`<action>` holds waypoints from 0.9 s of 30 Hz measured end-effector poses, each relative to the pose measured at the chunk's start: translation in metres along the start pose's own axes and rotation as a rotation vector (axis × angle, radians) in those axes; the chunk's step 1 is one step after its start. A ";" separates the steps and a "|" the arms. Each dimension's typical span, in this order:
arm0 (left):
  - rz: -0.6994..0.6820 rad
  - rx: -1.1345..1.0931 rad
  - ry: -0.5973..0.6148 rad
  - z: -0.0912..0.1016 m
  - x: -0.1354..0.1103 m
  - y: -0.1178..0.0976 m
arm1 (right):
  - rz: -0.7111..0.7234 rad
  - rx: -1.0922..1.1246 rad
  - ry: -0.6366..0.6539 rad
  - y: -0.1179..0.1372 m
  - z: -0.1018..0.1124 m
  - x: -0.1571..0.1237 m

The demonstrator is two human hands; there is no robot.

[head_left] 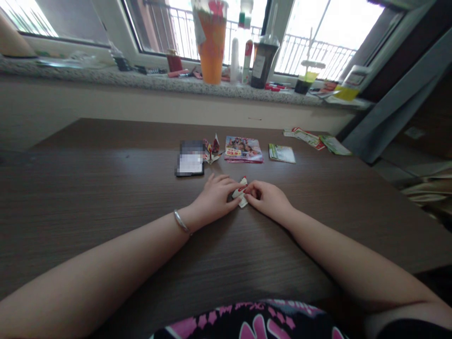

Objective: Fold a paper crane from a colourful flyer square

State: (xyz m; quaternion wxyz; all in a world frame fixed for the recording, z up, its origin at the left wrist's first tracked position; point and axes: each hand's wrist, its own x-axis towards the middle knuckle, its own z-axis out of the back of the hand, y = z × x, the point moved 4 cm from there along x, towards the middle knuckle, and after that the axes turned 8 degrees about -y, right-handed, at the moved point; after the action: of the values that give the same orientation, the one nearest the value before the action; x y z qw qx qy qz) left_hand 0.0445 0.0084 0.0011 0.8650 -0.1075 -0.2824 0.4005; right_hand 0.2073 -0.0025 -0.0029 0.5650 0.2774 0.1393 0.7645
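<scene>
A small folded piece of printed paper (242,191), white with red, lies on the dark wooden table (106,197) between my two hands. My left hand (213,197), with a silver bangle on its wrist, presses its fingertips on the paper's left side. From the right, my right hand (267,197) pinches the paper with curled fingers. Both hands rest on the tabletop. Much of the paper is hidden under my fingers.
Behind my hands lie a phone (190,158), a finished paper crane (212,150), a colourful leaflet (243,149), a green-white leaflet (281,153) and more flyers (310,138). The stone windowsill (141,81) holds an orange cup (211,44), a dark drink cup (263,61) and bottles.
</scene>
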 end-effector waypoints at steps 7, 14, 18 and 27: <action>-0.007 0.066 0.059 -0.001 -0.003 -0.002 | 0.133 -0.116 -0.025 0.009 0.002 -0.002; -0.035 0.094 0.107 0.000 -0.004 -0.005 | 0.150 -0.150 -0.003 0.010 0.003 -0.001; -0.041 0.125 0.136 0.000 -0.005 -0.006 | 0.150 -0.159 0.015 0.012 0.004 0.000; -0.169 0.243 0.248 -0.005 -0.009 -0.007 | 0.154 -0.193 0.038 0.012 0.005 -0.002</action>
State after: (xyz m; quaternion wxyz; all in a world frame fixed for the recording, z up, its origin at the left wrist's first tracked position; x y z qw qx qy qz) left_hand 0.0471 -0.0030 -0.0041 0.9305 -0.0268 -0.1312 0.3411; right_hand 0.2007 -0.0086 0.0070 0.5261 0.2171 0.0542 0.8205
